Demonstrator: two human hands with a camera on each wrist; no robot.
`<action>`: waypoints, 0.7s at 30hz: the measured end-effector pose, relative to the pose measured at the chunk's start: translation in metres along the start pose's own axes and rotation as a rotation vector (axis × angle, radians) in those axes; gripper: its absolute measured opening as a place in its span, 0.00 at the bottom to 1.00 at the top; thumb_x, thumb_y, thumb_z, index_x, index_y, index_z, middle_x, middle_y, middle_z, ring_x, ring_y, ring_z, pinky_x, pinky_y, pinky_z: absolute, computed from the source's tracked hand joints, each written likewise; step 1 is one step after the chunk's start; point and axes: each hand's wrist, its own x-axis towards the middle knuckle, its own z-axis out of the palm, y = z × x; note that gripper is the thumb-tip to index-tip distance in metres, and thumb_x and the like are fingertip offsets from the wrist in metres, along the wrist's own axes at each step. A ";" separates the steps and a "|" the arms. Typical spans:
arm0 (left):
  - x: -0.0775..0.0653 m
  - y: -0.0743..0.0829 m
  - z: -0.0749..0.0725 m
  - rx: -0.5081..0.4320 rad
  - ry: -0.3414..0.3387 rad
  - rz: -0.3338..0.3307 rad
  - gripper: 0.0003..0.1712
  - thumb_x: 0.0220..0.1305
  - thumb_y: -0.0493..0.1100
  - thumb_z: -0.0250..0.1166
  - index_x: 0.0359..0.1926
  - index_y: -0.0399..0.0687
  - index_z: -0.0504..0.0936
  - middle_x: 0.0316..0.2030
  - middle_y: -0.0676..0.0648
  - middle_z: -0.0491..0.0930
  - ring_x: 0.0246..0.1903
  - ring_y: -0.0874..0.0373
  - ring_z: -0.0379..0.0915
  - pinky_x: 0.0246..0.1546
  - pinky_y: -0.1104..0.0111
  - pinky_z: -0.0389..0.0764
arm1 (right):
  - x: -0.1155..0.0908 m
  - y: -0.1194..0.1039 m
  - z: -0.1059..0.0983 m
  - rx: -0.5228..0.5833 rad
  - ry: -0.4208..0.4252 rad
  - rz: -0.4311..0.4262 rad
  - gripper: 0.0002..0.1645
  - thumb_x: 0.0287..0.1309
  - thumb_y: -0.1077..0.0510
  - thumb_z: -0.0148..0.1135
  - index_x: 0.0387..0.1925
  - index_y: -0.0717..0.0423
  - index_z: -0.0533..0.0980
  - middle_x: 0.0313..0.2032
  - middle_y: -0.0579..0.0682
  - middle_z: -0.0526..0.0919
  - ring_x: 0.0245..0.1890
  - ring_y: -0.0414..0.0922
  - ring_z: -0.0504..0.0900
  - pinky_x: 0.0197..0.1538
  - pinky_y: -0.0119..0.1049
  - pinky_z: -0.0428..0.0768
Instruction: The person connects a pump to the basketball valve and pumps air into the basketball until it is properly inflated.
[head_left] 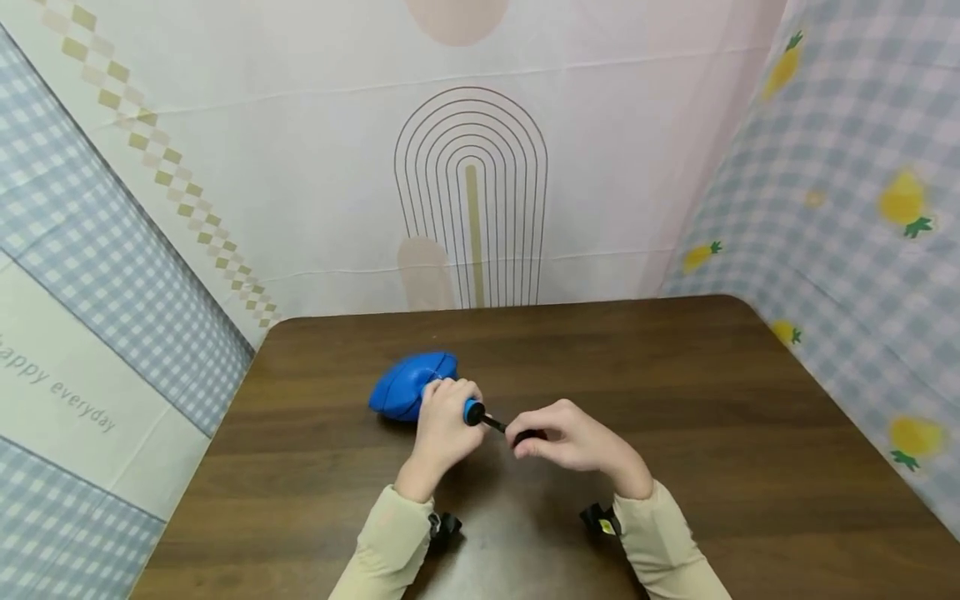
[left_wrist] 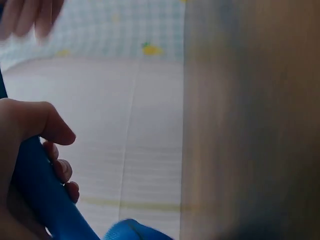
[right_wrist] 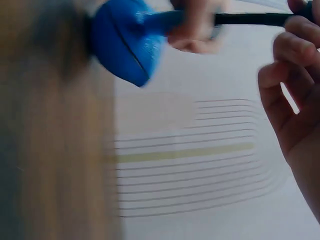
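Observation:
A blue, partly collapsed ball [head_left: 405, 387] with dark seams lies on the table in the head view, left of both hands. My left hand [head_left: 448, 421] grips the blue barrel of a hand pump [head_left: 473, 412], fingers wrapped round it. From the barrel's black end a black rod [head_left: 492, 423] runs out to a dark handle [head_left: 531, 437], which my right hand [head_left: 573, 440] holds with curled fingers. In the right wrist view the barrel points at the ball [right_wrist: 120, 45], and a length of rod [right_wrist: 250, 19] shows between the hands. The left wrist view shows the barrel [left_wrist: 42, 185] up close.
The brown wooden table [head_left: 637, 358] spreads round the hands. Behind it hangs a pale patterned cloth [head_left: 337, 183], with checked cloths [head_left: 847, 250] at the sides. A dark wrist device [head_left: 600, 520] sits by the right sleeve, another [head_left: 446, 528] by the left.

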 end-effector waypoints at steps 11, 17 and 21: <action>-0.009 0.010 0.012 0.043 -0.066 0.083 0.19 0.40 0.50 0.78 0.28 0.53 0.76 0.26 0.53 0.78 0.32 0.57 0.72 0.52 0.56 0.70 | -0.003 0.017 0.022 -0.214 0.020 0.101 0.07 0.64 0.51 0.59 0.37 0.48 0.80 0.29 0.40 0.84 0.23 0.27 0.72 0.31 0.19 0.73; -0.001 -0.009 0.004 -0.015 -0.021 0.038 0.14 0.40 0.42 0.74 0.26 0.51 0.76 0.26 0.52 0.78 0.33 0.54 0.73 0.54 0.54 0.70 | 0.005 -0.014 0.002 -0.214 -0.001 0.059 0.06 0.64 0.52 0.60 0.34 0.47 0.81 0.25 0.36 0.80 0.21 0.24 0.66 0.27 0.17 0.68; 0.002 -0.014 0.001 -0.054 0.060 0.026 0.15 0.38 0.38 0.75 0.23 0.50 0.75 0.24 0.52 0.76 0.32 0.53 0.72 0.53 0.53 0.69 | 0.005 -0.025 -0.006 -0.163 -0.014 -0.022 0.07 0.64 0.53 0.59 0.32 0.48 0.81 0.23 0.37 0.79 0.21 0.26 0.67 0.26 0.16 0.67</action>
